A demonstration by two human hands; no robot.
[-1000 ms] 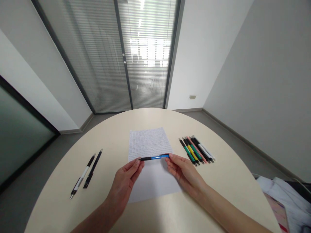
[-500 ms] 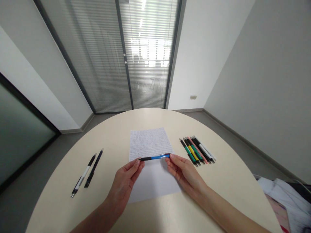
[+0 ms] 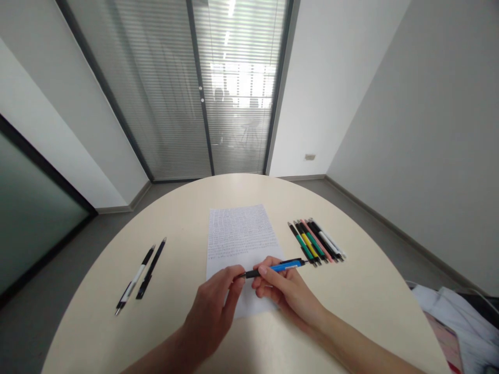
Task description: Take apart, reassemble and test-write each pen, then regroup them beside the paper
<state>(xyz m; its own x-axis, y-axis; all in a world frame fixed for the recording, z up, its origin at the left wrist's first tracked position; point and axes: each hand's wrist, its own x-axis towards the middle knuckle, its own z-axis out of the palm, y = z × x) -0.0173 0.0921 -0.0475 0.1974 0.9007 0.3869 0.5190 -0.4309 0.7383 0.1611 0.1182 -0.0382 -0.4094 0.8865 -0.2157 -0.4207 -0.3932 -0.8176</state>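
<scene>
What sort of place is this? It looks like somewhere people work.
Probably an office meeting room: a round pale table bears a handwritten sheet of paper and a row of pens, and behind it stands a glass door with slatted blinds.

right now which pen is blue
The blue-and-black pen, held between the left hand and right hand; the two pens and the row of pens on the table are not blue.

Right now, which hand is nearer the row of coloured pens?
Right. The right hand is just below and left of the coloured pens, not touching them; the left hand is farther left, at the lower edge of the handwritten paper.
</scene>
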